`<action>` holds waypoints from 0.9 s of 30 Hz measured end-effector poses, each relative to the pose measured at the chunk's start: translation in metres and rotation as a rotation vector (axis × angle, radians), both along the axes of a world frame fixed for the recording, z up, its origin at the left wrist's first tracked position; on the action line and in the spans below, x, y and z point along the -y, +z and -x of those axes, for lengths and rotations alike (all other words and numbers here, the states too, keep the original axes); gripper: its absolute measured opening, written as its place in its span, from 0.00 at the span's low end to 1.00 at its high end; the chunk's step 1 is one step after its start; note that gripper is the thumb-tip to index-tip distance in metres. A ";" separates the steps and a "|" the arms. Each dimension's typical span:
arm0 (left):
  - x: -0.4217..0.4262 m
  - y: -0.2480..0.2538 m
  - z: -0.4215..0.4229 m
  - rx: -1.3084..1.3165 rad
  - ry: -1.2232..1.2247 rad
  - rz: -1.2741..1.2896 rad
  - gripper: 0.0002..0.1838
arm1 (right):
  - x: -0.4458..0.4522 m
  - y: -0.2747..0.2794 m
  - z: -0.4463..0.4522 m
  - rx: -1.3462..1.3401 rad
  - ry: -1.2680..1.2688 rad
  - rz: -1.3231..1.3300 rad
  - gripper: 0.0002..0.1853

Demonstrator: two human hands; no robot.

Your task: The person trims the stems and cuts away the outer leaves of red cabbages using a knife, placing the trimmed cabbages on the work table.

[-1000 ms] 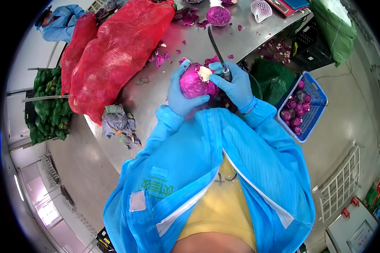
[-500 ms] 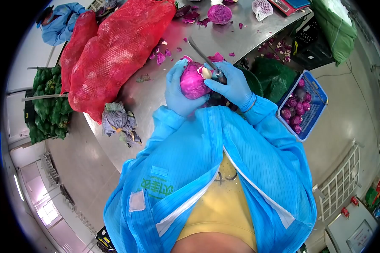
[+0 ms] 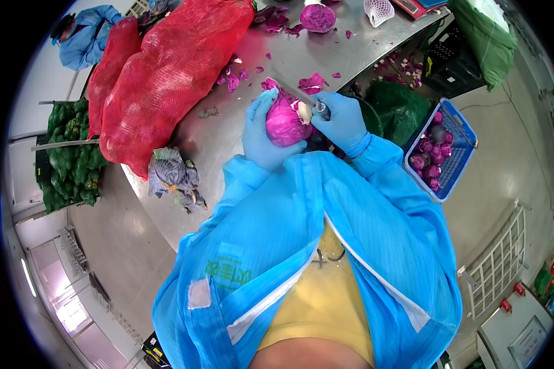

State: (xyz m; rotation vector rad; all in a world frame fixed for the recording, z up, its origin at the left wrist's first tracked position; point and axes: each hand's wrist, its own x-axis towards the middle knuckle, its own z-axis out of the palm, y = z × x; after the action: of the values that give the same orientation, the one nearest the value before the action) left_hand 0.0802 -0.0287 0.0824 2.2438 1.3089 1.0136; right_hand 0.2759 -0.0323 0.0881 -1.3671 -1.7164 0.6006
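Observation:
My gloved left hand [image 3: 260, 136] cups a red cabbage [image 3: 284, 123] from its left side and underneath, fingers wrapped around it. The cabbage's pale cut stem faces right, with a loose leaf edge curling at its top. In my gloved right hand [image 3: 343, 120] is the handle of a knife [image 3: 300, 95], closed in the fist beside the stem. Its blade slants up and left over the top of the cabbage, slightly blurred. A torn purple leaf [image 3: 313, 83] lies on the metal table just beyond the blade.
Red mesh sacks [image 3: 172, 74] fill the table's left side, near wilted outer leaves [image 3: 172, 175]. Another cabbage [image 3: 317, 18] sits at the far edge among scraps. At right stand a blue basket [image 3: 458, 166] of small cabbages and a green bag [image 3: 400, 107]. A co-worker [image 3: 89, 37] is at far left.
The knife has swung lower, its blade now lying over the cabbage's top rather than pointing upward. My right hand has turned slightly, and the cabbage has shifted a little in my left hand.

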 end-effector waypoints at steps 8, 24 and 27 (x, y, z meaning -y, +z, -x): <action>0.007 0.010 -0.009 0.868 -0.208 0.635 0.54 | -0.005 -0.016 0.007 -0.684 -0.023 0.098 0.11; -0.006 -0.015 0.010 1.069 -0.423 1.030 0.48 | -0.010 -0.013 0.003 -0.736 0.205 0.292 0.22; -0.020 -0.017 0.007 0.632 -0.422 0.599 0.53 | -0.012 -0.004 -0.004 -0.336 0.136 0.193 0.24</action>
State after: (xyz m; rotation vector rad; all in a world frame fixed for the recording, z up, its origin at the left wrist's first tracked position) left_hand 0.0727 -0.0087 0.0652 1.4760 0.6920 0.9029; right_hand 0.2799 -0.0206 0.0844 -1.2028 -1.5141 1.0334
